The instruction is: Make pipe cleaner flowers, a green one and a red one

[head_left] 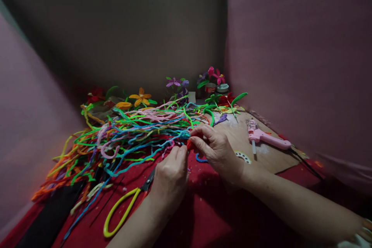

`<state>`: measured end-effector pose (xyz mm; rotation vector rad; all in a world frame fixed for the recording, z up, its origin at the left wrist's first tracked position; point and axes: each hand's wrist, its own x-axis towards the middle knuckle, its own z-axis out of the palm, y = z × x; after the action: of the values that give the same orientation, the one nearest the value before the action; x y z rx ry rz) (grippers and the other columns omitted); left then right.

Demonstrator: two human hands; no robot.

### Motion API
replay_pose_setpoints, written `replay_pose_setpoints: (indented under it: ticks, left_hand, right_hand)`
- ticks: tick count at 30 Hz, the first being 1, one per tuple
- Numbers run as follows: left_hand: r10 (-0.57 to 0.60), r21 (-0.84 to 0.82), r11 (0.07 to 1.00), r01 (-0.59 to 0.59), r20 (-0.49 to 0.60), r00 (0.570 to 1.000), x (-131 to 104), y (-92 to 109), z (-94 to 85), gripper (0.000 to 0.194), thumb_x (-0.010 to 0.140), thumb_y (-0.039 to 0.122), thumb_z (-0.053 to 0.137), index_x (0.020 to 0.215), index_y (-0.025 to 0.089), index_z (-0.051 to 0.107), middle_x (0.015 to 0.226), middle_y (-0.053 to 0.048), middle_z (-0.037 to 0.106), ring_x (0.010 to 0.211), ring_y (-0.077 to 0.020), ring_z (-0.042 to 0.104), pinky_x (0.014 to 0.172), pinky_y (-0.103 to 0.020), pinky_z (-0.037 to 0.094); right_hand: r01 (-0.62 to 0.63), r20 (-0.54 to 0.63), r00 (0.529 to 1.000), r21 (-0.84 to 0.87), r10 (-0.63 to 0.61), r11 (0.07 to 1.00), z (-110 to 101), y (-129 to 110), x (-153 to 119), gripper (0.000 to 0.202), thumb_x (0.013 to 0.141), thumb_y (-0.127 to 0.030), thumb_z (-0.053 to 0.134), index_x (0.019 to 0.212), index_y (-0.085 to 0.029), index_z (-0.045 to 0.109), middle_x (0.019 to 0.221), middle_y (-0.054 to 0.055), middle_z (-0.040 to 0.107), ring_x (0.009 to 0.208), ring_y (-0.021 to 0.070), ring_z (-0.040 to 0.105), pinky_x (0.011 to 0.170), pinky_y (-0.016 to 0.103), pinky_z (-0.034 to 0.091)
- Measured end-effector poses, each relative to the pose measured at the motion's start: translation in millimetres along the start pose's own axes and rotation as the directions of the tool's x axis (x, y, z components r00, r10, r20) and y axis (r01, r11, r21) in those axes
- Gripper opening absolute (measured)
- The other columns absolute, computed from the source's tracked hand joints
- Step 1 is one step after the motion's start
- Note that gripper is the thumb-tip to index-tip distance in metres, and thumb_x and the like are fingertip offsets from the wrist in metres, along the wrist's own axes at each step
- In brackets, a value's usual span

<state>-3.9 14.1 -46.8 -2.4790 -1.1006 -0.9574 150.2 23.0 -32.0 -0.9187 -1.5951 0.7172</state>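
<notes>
A small red piece of fuzzy pipe cleaner [190,144] is pinched between the thumb and fingers of my right hand [219,153]. My left hand [172,170] is closed just beside it, its fingertips close to the red piece. What the left fingers hold, if anything, is hidden behind the hand. Just beyond both hands spreads a big tangled pile of coloured pipe cleaners [145,118]. Scissors with yellow handles [120,211] lie by my left wrist, the blades partly covered by that hand.
A pink glue gun [270,138] rests on a brown board [266,159] at the right, its cord trailing off. Finished fuzzy flowers, including an orange one [140,97], and a lidded jar [222,88] stand at the back. Red cloth [209,217] covers the table; pink sheets hang at both sides.
</notes>
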Motion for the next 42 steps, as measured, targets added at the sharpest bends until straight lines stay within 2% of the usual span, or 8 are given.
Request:
replay_pose_setpoints:
  ticks: [7, 14, 23, 27, 30, 35, 38, 42]
  left_hand:
    - [0.047, -0.101, 0.993, -0.057, -0.1, 0.994, 0.8, -3.4, 1.5, 0.023, 0.082, 0.002, 0.04, 0.098, 0.017, 0.049, 0.075, -0.003, 0.057, 0.068, -0.0138, 0.056, 0.062, -0.024, 0.048]
    - [-0.047, -0.076, 0.996, 0.05, 0.034, 0.998, 1.1, 3.3, -1.0, 0.019, 0.083, 0.005, 0.037, 0.088, 0.016, 0.051, 0.074, -0.004, 0.055, 0.066, -0.0137, 0.054, 0.061, -0.024, 0.047]
    - [-0.025, -0.22, 0.975, 0.014, -0.05, 0.998, 3.6, 5.0, -4.3, 0.014, 0.084, 0.007, 0.042, 0.082, 0.017, 0.052, 0.069, -0.002, 0.055, 0.062, -0.0116, 0.053, 0.06, -0.021, 0.044]
    - [-0.138, -0.359, 0.926, 0.118, -0.031, 0.99, 6.0, 8.3, -8.7, 0.014, 0.084, 0.011, 0.043, 0.076, 0.017, 0.054, 0.066, 0.0, 0.053, 0.058, -0.0102, 0.05, 0.058, -0.021, 0.041]
    - [-0.363, -0.521, 0.761, 0.388, 0.154, 0.919, 11.7, 12.3, -15.5, 0.015, 0.084, 0.019, 0.045, 0.073, 0.017, 0.056, 0.06, 0.003, 0.049, 0.053, -0.0086, 0.044, 0.052, -0.019, 0.037]
    - [-0.502, -0.728, 0.117, 0.676, 0.544, 0.672, 21.5, 10.4, -22.7, 0.023, 0.08, 0.034, 0.053, 0.066, 0.017, 0.048, 0.049, 0.008, 0.03, 0.041, -0.0047, 0.022, 0.039, -0.016, 0.02]
    - [-0.438, -0.741, -0.153, 0.654, 0.644, 0.627, 22.1, 4.1, -20.5, 0.028, 0.079, 0.036, 0.055, 0.063, 0.017, 0.042, 0.05, 0.009, 0.03, 0.039, -0.0026, 0.015, 0.037, -0.016, 0.015]
    - [-0.429, -0.755, -0.272, 0.596, 0.65, 0.627, 21.6, -0.1, -17.1, 0.028, 0.076, 0.032, 0.06, 0.062, 0.017, 0.041, 0.05, 0.009, 0.035, 0.037, -0.0009, 0.015, 0.036, -0.014, 0.014]
  right_hand:
    - [-0.108, 0.05, 0.994, 0.28, 0.098, 0.954, 1.3, -1.8, 3.1, 0.017, 0.083, -0.031, 0.053, 0.093, -0.017, 0.055, 0.069, 0.0, 0.058, 0.056, 0.0098, 0.056, 0.051, 0.024, 0.049]
    - [-0.087, 0.099, 0.993, 0.203, 0.068, 0.975, -1.2, 0.9, 2.4, 0.017, 0.087, -0.033, 0.048, 0.085, -0.018, 0.055, 0.066, -0.001, 0.055, 0.055, 0.0087, 0.053, 0.048, 0.022, 0.046]
    - [-0.091, 0.095, 0.993, 0.177, 0.075, 0.98, -3.3, -5.2, 0.8, 0.017, 0.086, -0.032, 0.049, 0.083, -0.017, 0.056, 0.067, 0.0, 0.057, 0.055, 0.0085, 0.052, 0.05, 0.024, 0.046]
    - [-0.127, 0.106, 0.989, 0.279, 0.101, 0.952, -4.2, -7.6, 2.4, 0.017, 0.084, -0.033, 0.052, 0.083, -0.016, 0.056, 0.066, -0.001, 0.056, 0.051, 0.0076, 0.051, 0.047, 0.022, 0.044]
    - [-0.19, 0.167, 0.978, 0.437, 0.129, 0.879, -6.3, -9.7, 5.3, 0.022, 0.081, -0.036, 0.055, 0.091, -0.016, 0.056, 0.065, -0.002, 0.056, 0.048, 0.0073, 0.051, 0.045, 0.021, 0.044]
    - [-0.213, 0.139, 0.976, 0.469, 0.167, 0.857, -16.8, -9.8, 9.7, 0.036, 0.084, -0.041, 0.05, 0.113, -0.018, 0.052, 0.072, 0.0, 0.059, 0.053, 0.0093, 0.055, 0.044, 0.021, 0.044]
    - [-0.176, 0.051, 0.984, 0.317, 0.169, 0.932, -34.9, -8.7, 7.1, 0.032, 0.084, -0.038, 0.052, 0.108, -0.018, 0.055, 0.083, 0.004, 0.061, 0.06, 0.0108, 0.057, 0.05, 0.024, 0.047]
    - [-0.041, 0.048, 0.997, -0.255, 0.055, 0.966, -76.3, -6.6, -11.7, 0.024, 0.084, -0.034, 0.052, 0.102, -0.021, 0.062, 0.095, 0.007, 0.063, 0.082, 0.0181, 0.059, 0.067, 0.032, 0.051]
